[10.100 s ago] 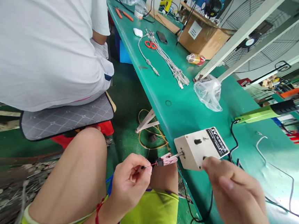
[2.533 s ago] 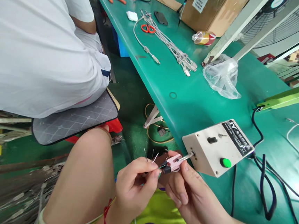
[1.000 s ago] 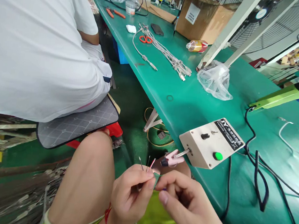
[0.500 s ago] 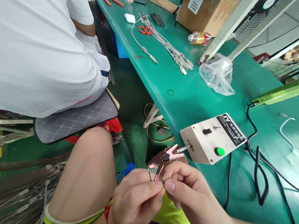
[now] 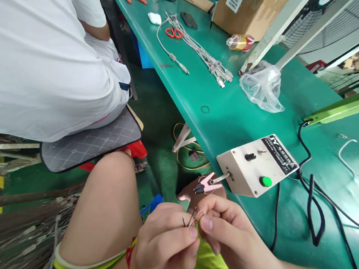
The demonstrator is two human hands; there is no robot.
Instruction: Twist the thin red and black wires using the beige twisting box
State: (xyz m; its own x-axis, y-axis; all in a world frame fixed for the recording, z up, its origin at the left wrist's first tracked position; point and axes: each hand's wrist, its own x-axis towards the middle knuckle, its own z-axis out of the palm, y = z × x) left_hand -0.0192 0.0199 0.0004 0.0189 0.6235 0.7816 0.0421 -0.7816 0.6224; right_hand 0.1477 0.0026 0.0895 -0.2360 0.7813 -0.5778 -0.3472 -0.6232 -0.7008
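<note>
Low in the middle, my left hand [image 5: 167, 240] is closed in a pinch around several thin wires [image 5: 194, 220], whose dark and red-pink ends stick up past the fingers. Right beside it, my right hand [image 5: 228, 228] has thumb and forefinger pinched at the tip of one of these wires; its other fingers are curled. The two hands almost touch, above my lap. Just beyond them, a pink clip-like piece with dark tips [image 5: 207, 184] sits on the metal shaft [image 5: 221, 178] of a white control box [image 5: 242, 173] with a black knob and a green button.
On the green table [image 5: 183, 89] lie grey USB cables [image 5: 199, 48], orange-handled scissors [image 5: 173, 33], a phone [image 5: 188, 20], a bottle [image 5: 240, 42] and a plastic bag [image 5: 263, 87]. Black cords [image 5: 310, 204] run at right. A person in a white shirt [image 5: 48, 56] sits at left.
The wire ends have tilted toward my right hand, and the red-pink one now leans to its fingertips. Both hands stay nearly in place; the view has shifted slightly.
</note>
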